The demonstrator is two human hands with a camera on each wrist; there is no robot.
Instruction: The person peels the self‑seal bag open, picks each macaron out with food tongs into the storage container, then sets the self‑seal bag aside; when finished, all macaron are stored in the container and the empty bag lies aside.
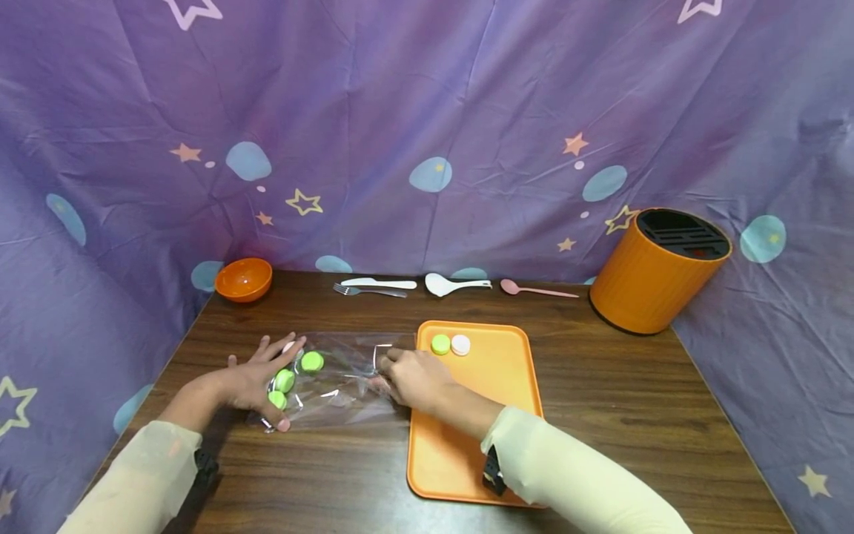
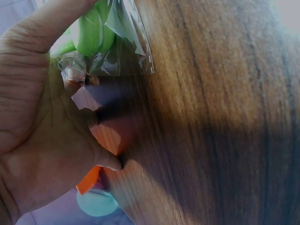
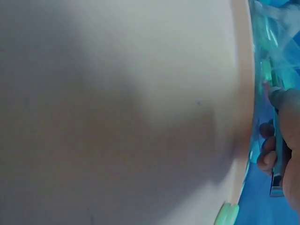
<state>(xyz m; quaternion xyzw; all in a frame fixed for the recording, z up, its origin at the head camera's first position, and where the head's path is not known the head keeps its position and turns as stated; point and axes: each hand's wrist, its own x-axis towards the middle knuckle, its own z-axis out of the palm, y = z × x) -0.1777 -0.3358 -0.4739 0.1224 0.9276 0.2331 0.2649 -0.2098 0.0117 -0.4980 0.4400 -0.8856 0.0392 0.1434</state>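
Observation:
A clear plastic bag (image 1: 336, 382) lies flat on the wooden table (image 1: 614, 400), left of an orange tray (image 1: 497, 386). Three green caps (image 1: 311, 361) sit inside its left end. My left hand (image 1: 259, 380) rests on that end with fingers spread, pressing the film over the caps. In the left wrist view the palm (image 2: 42, 122) lies against the bag (image 2: 129, 47) and a green cap (image 2: 91, 30). My right hand (image 1: 408, 377) pinches the bag's right edge beside the tray; its fingers (image 3: 281, 136) curl on the film. A green cap (image 1: 440, 343) and a pale pink cap (image 1: 460, 344) lie on the tray's far end.
Along the back stand an orange bowl (image 1: 243, 278), a white knife (image 1: 380, 282), a fork (image 1: 370, 291), a white spoon (image 1: 454, 284) and a pink spoon (image 1: 537, 290). An orange knife block (image 1: 657, 268) stands at the back right. Purple starred cloth walls in the table.

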